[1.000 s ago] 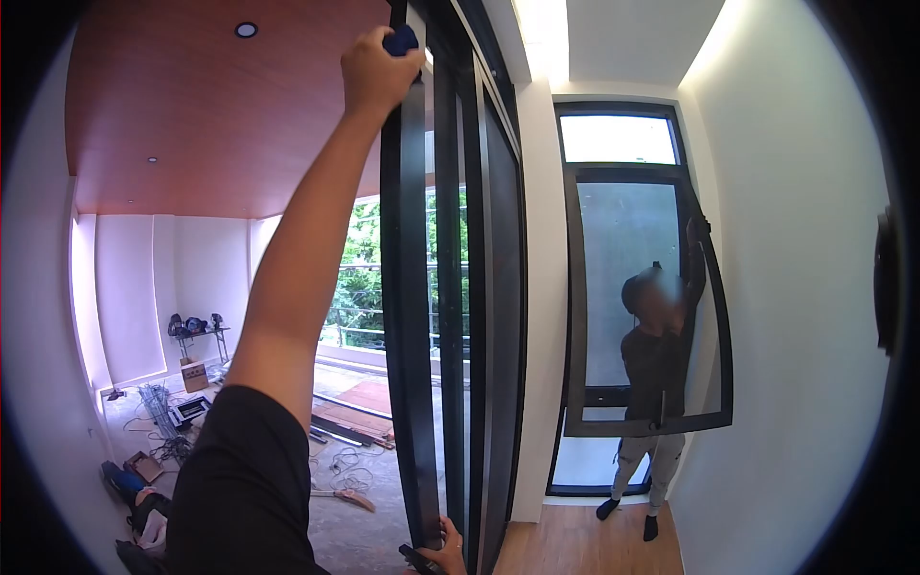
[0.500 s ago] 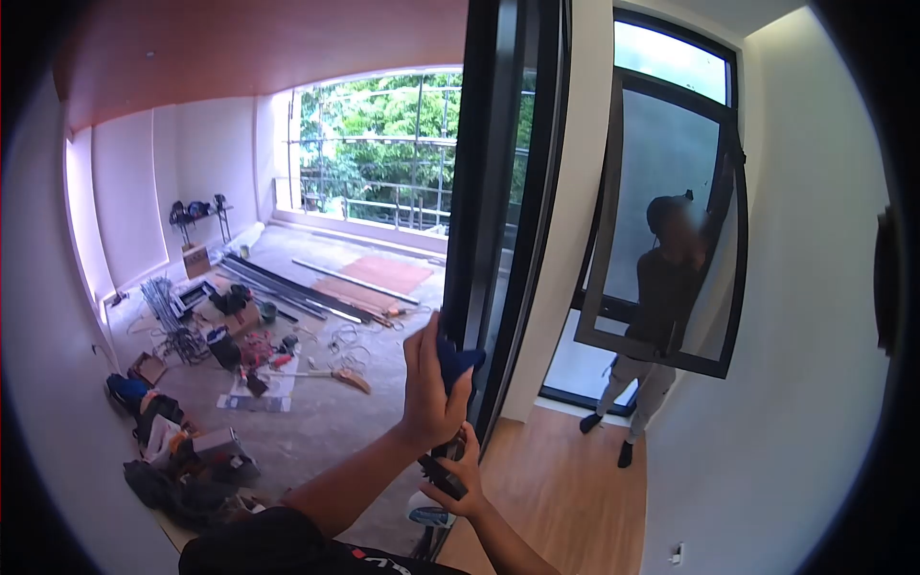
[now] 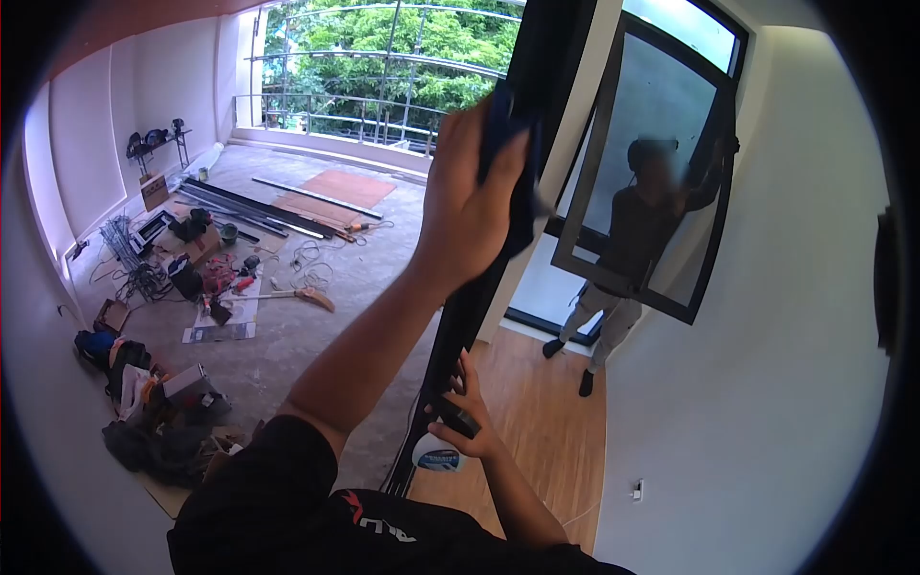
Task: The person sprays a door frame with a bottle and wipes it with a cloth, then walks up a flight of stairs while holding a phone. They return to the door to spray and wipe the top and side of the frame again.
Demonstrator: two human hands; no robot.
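Note:
My left hand [image 3: 465,206] is raised against the tall black frame [image 3: 554,57], its fingers closed around a dark blue cloth [image 3: 498,134]. The cloth lies along the frame's edge and is partly smeared by motion. Lower down, close to the same frame, my right hand [image 3: 471,407] grips a spray bottle by its dark head. The white body of the spray bottle [image 3: 439,453], with a blue label, hangs below my fingers. Part of the bottle's head is covered by my hand.
A person [image 3: 642,216] stands behind a tilted window sash [image 3: 666,305] on the right, one arm raised to it. Tools [image 3: 225,278], bags [image 3: 125,359] and long dark profiles [image 3: 259,206] lie on the concrete floor at left. Wood flooring [image 3: 537,412] is at right.
My left hand has moved up along the frame with the cloth. My view has tilted down and shifted. The right hand still holds the spray bottle low by the frame.

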